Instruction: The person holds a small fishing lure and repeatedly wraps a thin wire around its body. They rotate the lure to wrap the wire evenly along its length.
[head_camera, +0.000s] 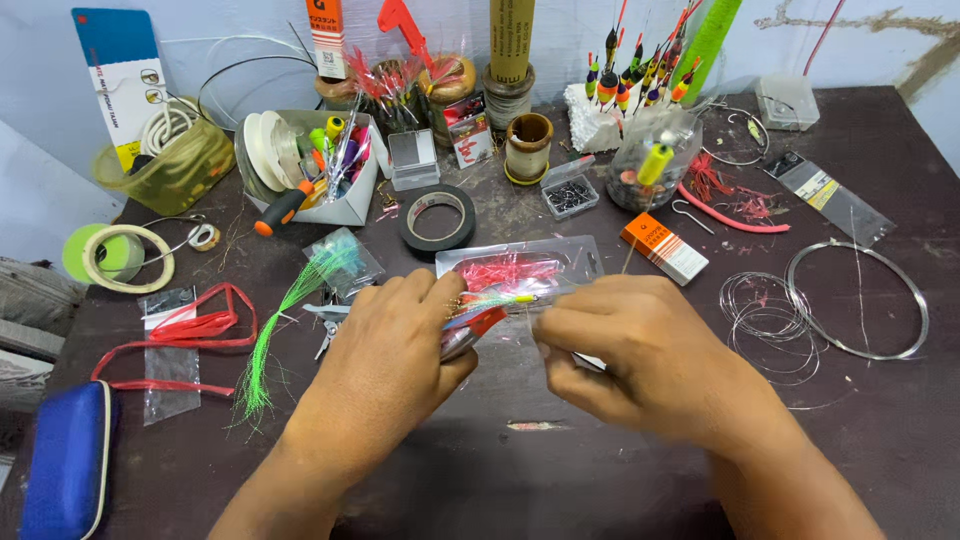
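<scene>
Small lure (497, 298) pinched between left hand (395, 345) and right hand (625, 345) (fingertips only) — above table (880, 420).

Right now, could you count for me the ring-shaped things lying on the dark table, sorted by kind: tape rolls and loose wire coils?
Black tape roll: 1
Pale cream tape roll beside the green disc: 1
Coil of thin silver wire: 1
Large hoop of stiff grey wire: 1
Total: 4
Both hands work in the middle, clear of all four.

Single head view, looking steeply down and forward from close above the table (880, 420), toward the wall (200, 30) behind it.
</scene>
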